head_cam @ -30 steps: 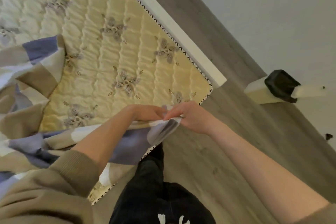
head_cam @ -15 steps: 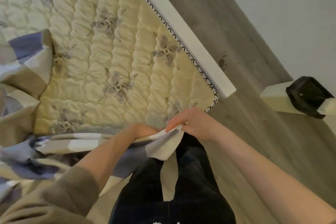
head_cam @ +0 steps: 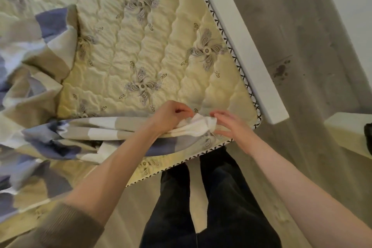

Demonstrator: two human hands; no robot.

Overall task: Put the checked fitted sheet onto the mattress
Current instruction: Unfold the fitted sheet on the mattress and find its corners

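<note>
Most of mattress [head_cam: 161, 46] bare; no corner fitted. Sheet [head_cam: 100, 131] bunched at left and lower centre of frame. My left hand [head_cam: 173, 115] grips its gathered edge; right hand [head_cam: 227, 125] touches it, fingers loosely open.

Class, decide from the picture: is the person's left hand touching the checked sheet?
Touching. The head view shows the left hand with its fingers curled round the bunched edge of the sheet, near the mattress corner.
</note>
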